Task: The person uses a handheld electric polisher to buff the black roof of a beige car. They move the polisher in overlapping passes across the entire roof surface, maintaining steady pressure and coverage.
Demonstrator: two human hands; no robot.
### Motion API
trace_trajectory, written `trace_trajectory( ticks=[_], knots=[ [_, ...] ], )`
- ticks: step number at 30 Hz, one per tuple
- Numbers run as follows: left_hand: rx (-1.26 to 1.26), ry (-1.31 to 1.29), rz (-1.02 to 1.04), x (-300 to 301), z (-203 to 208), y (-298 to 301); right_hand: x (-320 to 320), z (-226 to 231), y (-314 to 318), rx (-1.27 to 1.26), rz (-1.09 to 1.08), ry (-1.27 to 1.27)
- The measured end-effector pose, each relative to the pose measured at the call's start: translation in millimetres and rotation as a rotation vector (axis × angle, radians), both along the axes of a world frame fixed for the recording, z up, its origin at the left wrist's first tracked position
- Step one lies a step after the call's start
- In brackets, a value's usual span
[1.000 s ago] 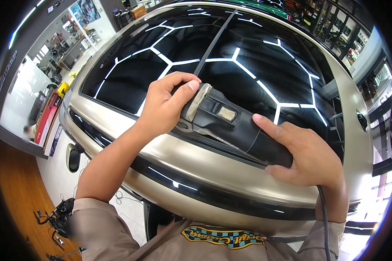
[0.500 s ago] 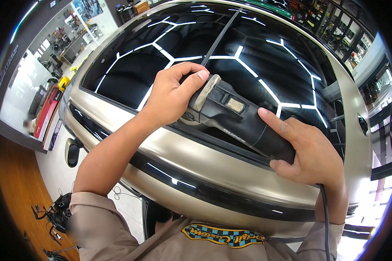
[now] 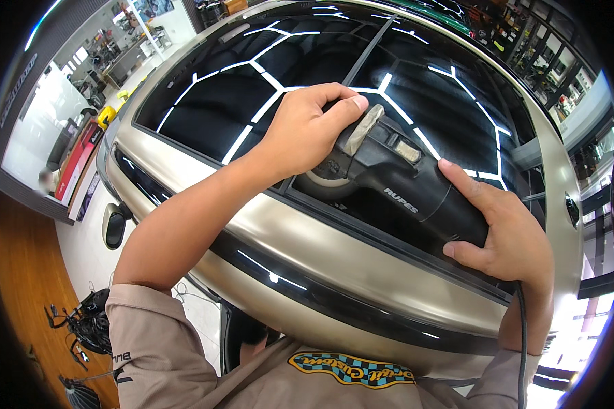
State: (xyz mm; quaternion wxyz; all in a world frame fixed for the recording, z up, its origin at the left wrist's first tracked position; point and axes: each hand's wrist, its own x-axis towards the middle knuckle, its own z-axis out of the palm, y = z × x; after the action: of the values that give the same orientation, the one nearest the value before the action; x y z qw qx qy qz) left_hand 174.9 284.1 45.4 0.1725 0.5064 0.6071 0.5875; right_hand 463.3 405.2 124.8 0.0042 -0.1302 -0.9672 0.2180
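Both my hands hold a black electric car polisher (image 3: 423, 187) against a glossy black car roof panel (image 3: 205, 116). My left hand (image 3: 303, 136) is closed over the machine's head, thumb laid along its top. Around the rear body wraps my right hand (image 3: 508, 221), its thumb and a finger showing on either side. A pale rim of the round pad (image 3: 326, 180) peeks out under the head; the rest of the pad is hidden. From beside my right wrist a black power cord (image 3: 522, 341) hangs down.
Satin gold bodywork (image 3: 361, 252) frames the black panel on the near side, with a side mirror (image 3: 114, 227) at left. A dark bar (image 3: 372, 48) divides the panel. On the floor at left stands a black bicycle-like object (image 3: 89, 320); shelving (image 3: 559, 61) lines the far right.
The polisher and both hands have shifted to the right, its head also slightly farther away. More of the pad's pale rim now shows. Both hands keep their grip.
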Motion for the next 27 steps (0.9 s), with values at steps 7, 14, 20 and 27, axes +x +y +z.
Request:
trace_trajectory(
  ticks=[7,14,20,27],
  knots=[
    [0.032,0.019,0.006,-5.5,-1.8,6.3,-5.4,-2.1,3.0,0.015,0.001,0.020],
    [0.024,0.002,-0.014,-8.5,0.4,20.6,-3.9,-2.0,9.4,0.007,-0.018,0.020],
    [-0.061,0.094,-0.046,-19.3,9.4,33.1,-11.5,1.9,15.9,0.036,-0.078,-0.036],
    [-0.057,0.056,-0.094,-25.8,7.8,48.9,-12.8,2.2,22.1,0.006,-0.088,0.003]
  ],
)
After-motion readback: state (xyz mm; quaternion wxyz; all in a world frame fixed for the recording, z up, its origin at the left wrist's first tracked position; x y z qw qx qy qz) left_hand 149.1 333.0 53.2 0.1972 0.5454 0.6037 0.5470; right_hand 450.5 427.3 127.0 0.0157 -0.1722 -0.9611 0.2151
